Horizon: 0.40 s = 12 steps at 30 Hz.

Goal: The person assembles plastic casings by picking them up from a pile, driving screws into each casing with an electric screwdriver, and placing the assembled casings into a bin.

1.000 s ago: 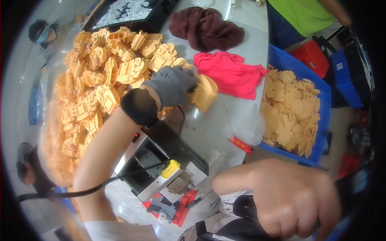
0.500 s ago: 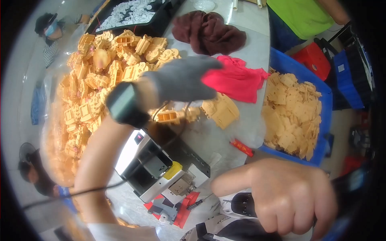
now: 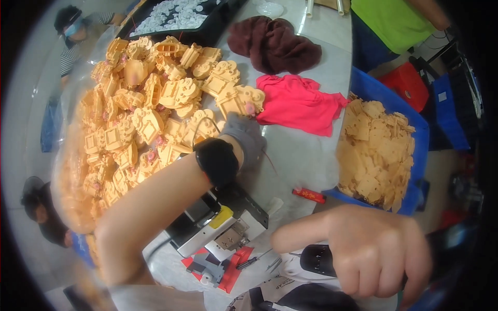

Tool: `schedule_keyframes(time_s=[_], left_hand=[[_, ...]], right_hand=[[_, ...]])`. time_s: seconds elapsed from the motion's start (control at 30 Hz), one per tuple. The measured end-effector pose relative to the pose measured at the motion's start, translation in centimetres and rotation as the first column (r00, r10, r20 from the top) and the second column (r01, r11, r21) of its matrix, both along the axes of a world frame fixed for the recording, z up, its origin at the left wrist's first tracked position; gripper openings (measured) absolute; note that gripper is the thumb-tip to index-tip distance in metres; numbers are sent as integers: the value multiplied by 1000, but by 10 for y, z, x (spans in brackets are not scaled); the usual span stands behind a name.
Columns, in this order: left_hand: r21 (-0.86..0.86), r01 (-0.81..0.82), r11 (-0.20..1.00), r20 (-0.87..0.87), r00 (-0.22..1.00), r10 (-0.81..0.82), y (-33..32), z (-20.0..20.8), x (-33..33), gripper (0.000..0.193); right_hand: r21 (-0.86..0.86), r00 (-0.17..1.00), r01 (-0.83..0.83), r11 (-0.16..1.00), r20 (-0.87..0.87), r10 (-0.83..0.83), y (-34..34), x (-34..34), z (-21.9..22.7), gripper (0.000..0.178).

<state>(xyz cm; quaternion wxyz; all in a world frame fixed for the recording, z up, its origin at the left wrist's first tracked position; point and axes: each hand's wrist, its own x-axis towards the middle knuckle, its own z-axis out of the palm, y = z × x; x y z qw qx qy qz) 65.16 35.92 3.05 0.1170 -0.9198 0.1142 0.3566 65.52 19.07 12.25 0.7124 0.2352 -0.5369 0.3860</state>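
My left hand (image 3: 248,136), in a grey glove with a black watch above it, reaches over the table from the lower left. Its fingers close on the near edge of a yellow plastic housing (image 3: 233,99) with a round pink piece on it; the fingertips are partly hidden. That housing sits at the right edge of a heap of similar yellow plastic housings (image 3: 148,124). A thin red wire trails beside the glove. At the lower right, my bare right hand (image 3: 381,251) is closed in a fist. What it holds, if anything, is hidden.
Below my left forearm stands a small black-and-white machine (image 3: 233,241) with a yellow piece, beside a red-and-grey fixture (image 3: 210,272). Pink (image 3: 303,103) and maroon cloths (image 3: 274,44) lie behind. A blue bin (image 3: 420,155) holds flat yellow parts; a black tray holds clear pieces. People are nearby.
My left hand has moved left and nearer to me. A yellow part that lay on the table beneath it is gone from there, and a housing now sits at the heap's edge. My right hand barely moved.
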Motion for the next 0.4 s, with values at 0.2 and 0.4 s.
schedule_keyframes(time_s=[0.2,0.4], left_hand=[[-104,-188,977,-124,977,174,21,27,2,42],[-58,-385,921,64,919,388,64,47,-5,47]], right_hand=[[1,1000,-22,1000,13,22,-4,5,5,9],[70,998,24,997,56,-28,4,7,0,4]])
